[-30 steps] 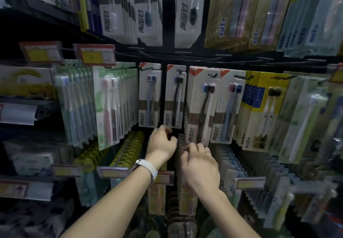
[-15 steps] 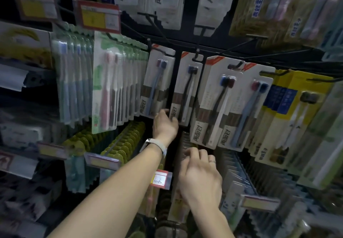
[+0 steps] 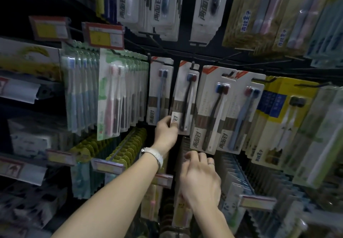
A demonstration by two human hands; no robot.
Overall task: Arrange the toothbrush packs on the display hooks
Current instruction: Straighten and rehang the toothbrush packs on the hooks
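The white toothbrush pack (image 3: 186, 98) hangs from a black display hook (image 3: 194, 65) in the middle row, tilted so its lower end swings left. A dark strip of backboard shows between it and the neighbouring pack (image 3: 160, 92) on the left; on the right its edge overlaps the wider twin pack (image 3: 213, 107). Below the row, a narrow dark gap separates the pack bottoms from the tops of the lower stock.

The left hand (image 3: 166, 132) reaches up from below, wrist bent back, a white watch (image 3: 154, 154) on it; its thumb and fingers pinch the pack's lower left corner. The right hand (image 3: 201, 180) sits lower, back toward the camera, fingers curled down onto the lower hanging packs (image 3: 182, 211); whether they grip anything cannot be told.
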